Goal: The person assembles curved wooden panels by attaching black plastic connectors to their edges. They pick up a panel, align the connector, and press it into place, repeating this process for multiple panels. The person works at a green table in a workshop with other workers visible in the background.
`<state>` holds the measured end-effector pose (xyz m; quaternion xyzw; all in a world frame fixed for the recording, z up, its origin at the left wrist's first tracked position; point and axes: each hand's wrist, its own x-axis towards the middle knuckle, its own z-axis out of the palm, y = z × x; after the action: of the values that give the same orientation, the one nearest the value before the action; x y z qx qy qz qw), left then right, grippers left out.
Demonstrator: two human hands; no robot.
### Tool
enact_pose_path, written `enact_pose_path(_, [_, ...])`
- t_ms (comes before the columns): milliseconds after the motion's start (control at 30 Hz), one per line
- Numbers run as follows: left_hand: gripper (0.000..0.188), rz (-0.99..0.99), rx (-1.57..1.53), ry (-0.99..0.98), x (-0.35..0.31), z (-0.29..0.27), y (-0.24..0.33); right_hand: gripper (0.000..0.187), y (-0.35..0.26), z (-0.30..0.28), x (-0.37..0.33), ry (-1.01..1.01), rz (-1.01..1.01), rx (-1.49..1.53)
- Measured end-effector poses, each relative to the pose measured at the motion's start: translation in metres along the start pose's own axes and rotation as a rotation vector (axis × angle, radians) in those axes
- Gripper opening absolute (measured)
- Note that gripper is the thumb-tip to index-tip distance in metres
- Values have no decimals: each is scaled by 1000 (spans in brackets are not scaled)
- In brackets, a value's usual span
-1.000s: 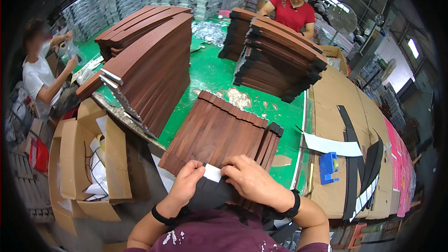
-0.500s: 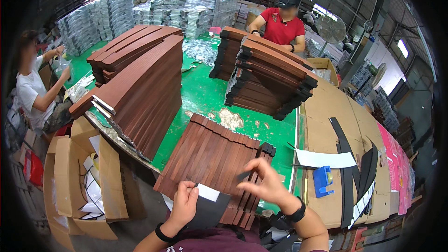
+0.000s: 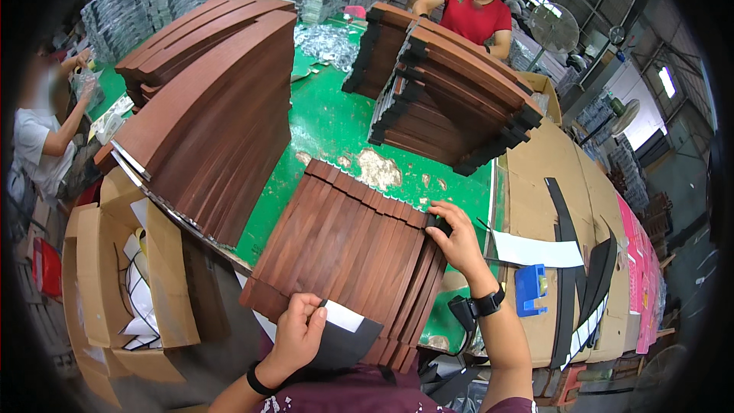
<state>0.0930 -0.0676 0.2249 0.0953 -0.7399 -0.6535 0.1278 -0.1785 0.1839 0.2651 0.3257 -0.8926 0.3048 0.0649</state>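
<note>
My left hand [image 3: 300, 330] is pinched at the near edge of a row of dark brown wood-grain slats [image 3: 344, 237]. A small black tab shows at its fingertips, beside a black sheet [image 3: 348, 346] with a white strip [image 3: 343, 317] along its top. My right hand [image 3: 459, 243] has thumb and fingers closed around the far end of a slat at the row's right side, pressing a small black piece [image 3: 441, 225] there. The slats lie side by side, jutting over the table's near edge. Part of the black sheet is hidden behind my left hand.
Tall slat stacks stand at left [image 3: 222, 115] and far right [image 3: 459, 99] on the green table [image 3: 325, 122]. A cardboard surface at right carries a blue tape dispenser [image 3: 529, 291] and black strips [image 3: 564, 283]. An open carton [image 3: 172, 283] stands at lower left. Two people work nearby.
My right hand has moved away from the black sheet to the far end of the right-hand slats, carrying the small black piece. My left hand stays by the sheet. The view has shifted slightly.
</note>
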Motion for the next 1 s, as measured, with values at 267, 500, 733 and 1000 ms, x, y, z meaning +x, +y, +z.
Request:
enact_pose_path(267, [14,-28,0,-16,0,-1,5,41,-1,7,1,4,29,39])
enact_pose_path(500, [14,-37,0,-6,0,-1,4,41,-1,11,1,43,31,19])
enact_pose_path(733, [18,6,31,13,2,0,5,40,-2,10,1,41,43,11])
enact_pose_path(1000, [17,14,10,15,1,0,0,39,-1,11,1,47,31,25])
